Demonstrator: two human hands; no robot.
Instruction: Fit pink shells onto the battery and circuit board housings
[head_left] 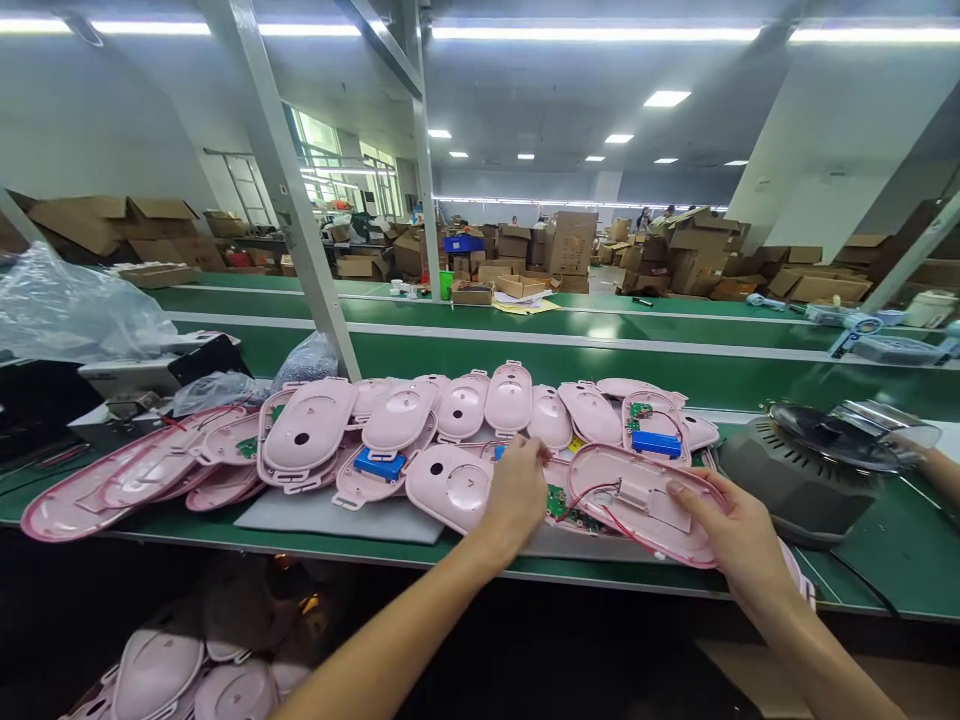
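the right hand (739, 530) gripped the pink oval plastic shell (652, 522), tilted above the green bench (900, 565); whether the left hand (517, 495) held anything could not be determined. pulling the shell away could have strained the thin red wires (627, 531) near the green circuit board (557, 500).

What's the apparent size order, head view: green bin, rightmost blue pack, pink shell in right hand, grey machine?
1. Grey machine
2. Pink shell
3. Rightmost blue pack
4. Green bin
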